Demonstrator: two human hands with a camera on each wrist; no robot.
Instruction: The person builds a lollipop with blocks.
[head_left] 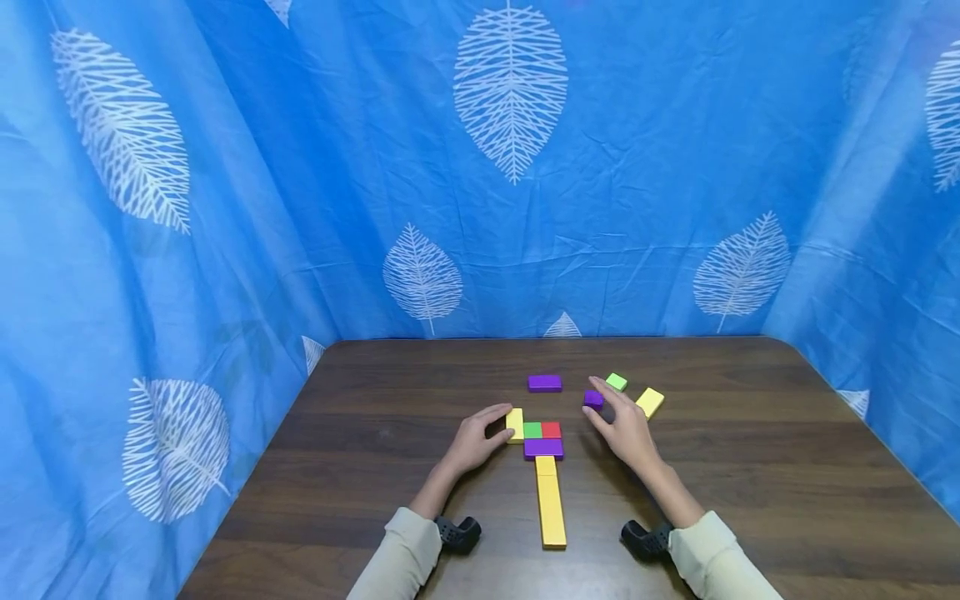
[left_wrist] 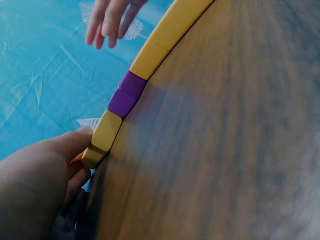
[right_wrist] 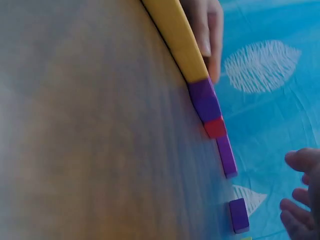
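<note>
Left hand (head_left: 472, 442) pinches yellow block (head_left: 514, 424), flat on table (head_left: 337, 467), against green block's (head_left: 532, 430) left side. Right hand (head_left: 628, 432) empty, fingers parted, near purple cube (head_left: 593, 398). Best: light sideways pressure, edges flush, neighbours undisturbed.

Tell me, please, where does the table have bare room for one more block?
Bare wood-grain table lies between the left hand and the left edge, and between the loose yellow block and the right edge. It is crowded near the right hand, small purple block and light-green block, and around the red block.
</note>
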